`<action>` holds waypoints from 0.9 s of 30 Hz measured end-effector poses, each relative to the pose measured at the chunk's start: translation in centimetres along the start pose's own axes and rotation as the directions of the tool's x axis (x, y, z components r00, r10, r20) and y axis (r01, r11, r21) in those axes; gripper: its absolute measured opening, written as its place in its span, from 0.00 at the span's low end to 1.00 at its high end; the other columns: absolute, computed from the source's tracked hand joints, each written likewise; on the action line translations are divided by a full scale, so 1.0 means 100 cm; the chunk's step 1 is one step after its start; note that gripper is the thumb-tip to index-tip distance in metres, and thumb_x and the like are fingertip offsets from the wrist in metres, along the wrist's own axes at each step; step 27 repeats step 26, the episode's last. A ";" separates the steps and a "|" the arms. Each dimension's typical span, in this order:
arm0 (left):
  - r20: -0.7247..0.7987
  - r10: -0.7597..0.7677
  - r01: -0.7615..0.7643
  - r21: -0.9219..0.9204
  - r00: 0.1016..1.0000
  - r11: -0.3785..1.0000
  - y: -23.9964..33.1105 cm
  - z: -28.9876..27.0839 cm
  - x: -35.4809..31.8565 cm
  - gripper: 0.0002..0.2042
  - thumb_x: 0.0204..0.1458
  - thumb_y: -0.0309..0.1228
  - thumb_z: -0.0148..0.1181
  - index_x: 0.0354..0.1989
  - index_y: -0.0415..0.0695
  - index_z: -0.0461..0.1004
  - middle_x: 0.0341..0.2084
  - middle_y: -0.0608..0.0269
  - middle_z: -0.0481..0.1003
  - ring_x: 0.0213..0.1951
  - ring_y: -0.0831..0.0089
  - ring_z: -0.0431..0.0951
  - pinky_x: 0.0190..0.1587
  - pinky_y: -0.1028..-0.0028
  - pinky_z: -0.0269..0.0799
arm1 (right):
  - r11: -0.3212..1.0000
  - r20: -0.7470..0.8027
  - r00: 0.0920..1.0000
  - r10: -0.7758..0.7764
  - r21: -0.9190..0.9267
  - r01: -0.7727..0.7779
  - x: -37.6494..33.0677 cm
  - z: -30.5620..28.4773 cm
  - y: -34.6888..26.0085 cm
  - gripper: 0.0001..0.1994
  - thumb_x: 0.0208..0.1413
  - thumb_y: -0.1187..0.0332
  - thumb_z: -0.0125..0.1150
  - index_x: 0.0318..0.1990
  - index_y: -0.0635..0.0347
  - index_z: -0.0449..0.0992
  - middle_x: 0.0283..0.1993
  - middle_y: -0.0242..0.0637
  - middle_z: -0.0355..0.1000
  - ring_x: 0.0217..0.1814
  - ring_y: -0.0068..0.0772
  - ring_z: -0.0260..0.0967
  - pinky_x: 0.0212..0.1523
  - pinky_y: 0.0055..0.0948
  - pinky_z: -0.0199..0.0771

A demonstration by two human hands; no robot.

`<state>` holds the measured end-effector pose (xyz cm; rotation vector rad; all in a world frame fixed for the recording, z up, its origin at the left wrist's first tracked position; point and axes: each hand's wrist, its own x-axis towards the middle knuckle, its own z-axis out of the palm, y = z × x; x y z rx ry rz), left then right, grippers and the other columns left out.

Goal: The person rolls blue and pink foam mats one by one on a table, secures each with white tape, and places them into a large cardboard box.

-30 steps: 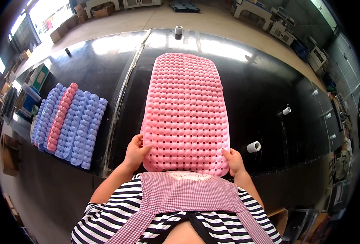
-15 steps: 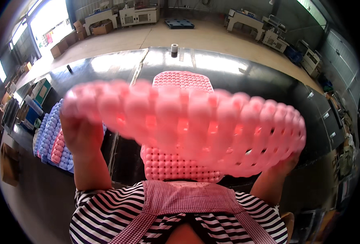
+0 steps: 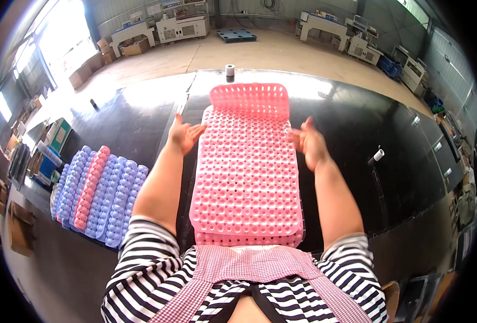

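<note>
A pink bubble-textured bath mat (image 3: 246, 183) lies lengthwise in front of me, its cupped side up. Its far end (image 3: 249, 99) curls upward. Another pink mat (image 3: 249, 239) lies underneath, its near edge showing. At the upper left edge is my left hand (image 3: 184, 134), fingers stretched and spread, not gripping the mat. My right hand (image 3: 309, 144) is at the opposite edge, fingers apart and slightly blurred. Whether the fingertips touch the mat I cannot tell.
Several rolled blue mats (image 3: 109, 199) and a pink rolled mat (image 3: 92, 188) stand in a row at the left. The black table (image 3: 357, 177) carries a white roll (image 3: 230, 70) at its far edge and a small white cylinder (image 3: 377, 156) at right. Machines line the back wall.
The pink mat was held up in both hands, blurred. Now it lies on the other mat with its far end curled, and both hands have let go and stand beside it.
</note>
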<state>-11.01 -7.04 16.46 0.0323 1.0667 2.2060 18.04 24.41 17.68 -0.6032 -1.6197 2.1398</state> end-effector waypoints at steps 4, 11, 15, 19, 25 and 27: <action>-0.064 0.202 -0.130 0.577 0.977 0.806 -0.076 -0.060 -0.079 0.21 0.69 0.38 0.53 0.65 0.40 0.66 0.54 0.55 0.76 0.47 0.67 0.79 0.51 0.69 0.75 | 0.828 -0.055 0.969 -0.239 -0.533 0.174 -0.117 -0.014 0.100 0.24 0.63 0.63 0.65 0.62 0.69 0.70 0.57 0.49 0.75 0.59 0.41 0.73 0.62 0.37 0.72; 0.468 0.474 -0.337 0.879 0.746 -0.337 -0.138 -0.089 -0.204 0.19 0.50 0.23 0.67 0.53 0.37 0.78 0.55 0.48 0.76 0.50 0.53 0.80 0.55 0.64 0.76 | 0.529 -0.049 0.959 -0.280 -0.841 0.112 -0.207 -0.017 0.147 0.31 0.55 0.69 0.69 0.67 0.67 0.69 0.75 0.58 0.56 0.77 0.53 0.56 0.74 0.43 0.58; 0.171 0.410 -0.232 0.967 0.896 0.103 -0.128 -0.091 -0.200 0.13 0.49 0.23 0.68 0.45 0.39 0.82 0.46 0.54 0.77 0.40 0.62 0.80 0.44 0.68 0.77 | 0.468 -0.061 0.925 -0.376 -0.874 0.133 -0.206 -0.002 0.158 0.29 0.55 0.70 0.68 0.65 0.65 0.71 0.75 0.59 0.56 0.77 0.56 0.55 0.75 0.43 0.57; 0.257 0.399 -0.278 0.960 0.880 -0.003 -0.122 -0.081 -0.207 0.12 0.49 0.22 0.69 0.43 0.40 0.82 0.35 0.59 0.73 0.30 0.68 0.76 0.37 0.70 0.74 | 0.366 -0.013 0.878 -0.479 -0.912 0.186 -0.205 -0.006 0.165 0.27 0.53 0.68 0.70 0.62 0.65 0.74 0.75 0.62 0.56 0.75 0.62 0.56 0.74 0.46 0.57; 0.181 0.257 -0.222 0.965 0.949 0.137 -0.130 -0.101 -0.234 0.11 0.49 0.23 0.70 0.42 0.41 0.82 0.35 0.60 0.73 0.30 0.69 0.76 0.37 0.71 0.74 | 0.473 -0.025 0.944 -0.329 -0.869 0.142 -0.217 -0.007 0.158 0.28 0.52 0.63 0.73 0.61 0.63 0.76 0.74 0.59 0.59 0.76 0.56 0.57 0.73 0.45 0.60; 0.164 0.229 -0.203 0.966 0.960 0.160 -0.131 -0.103 -0.239 0.12 0.51 0.24 0.68 0.45 0.43 0.82 0.35 0.62 0.74 0.32 0.70 0.77 0.39 0.73 0.75 | 0.473 -0.027 0.943 -0.332 -0.870 0.142 -0.217 -0.009 0.156 0.28 0.52 0.63 0.73 0.61 0.63 0.76 0.74 0.59 0.59 0.76 0.56 0.57 0.73 0.45 0.60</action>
